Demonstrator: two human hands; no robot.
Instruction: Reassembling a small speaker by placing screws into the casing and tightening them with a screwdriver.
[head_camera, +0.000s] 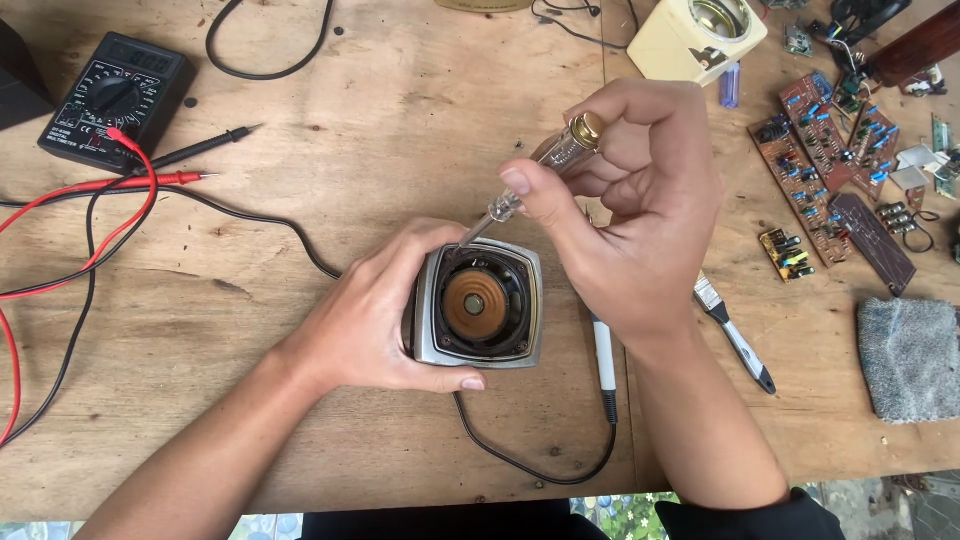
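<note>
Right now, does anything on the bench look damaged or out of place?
Nothing looks damaged. The left hand steadies the speaker, its cone bare. The right hand holds a screwdriver at its top-left corner. Circuit boards lie loose at right.

You have one view only, from the camera worn on your head. It looks steeply down, almost straight onto the wooden desk, from close range. Your forearms enter from the bottom edge, and both hands sit near the centre of the frame. The near desk edge runs along the bottom; the far part of the desk fills the top.
</note>
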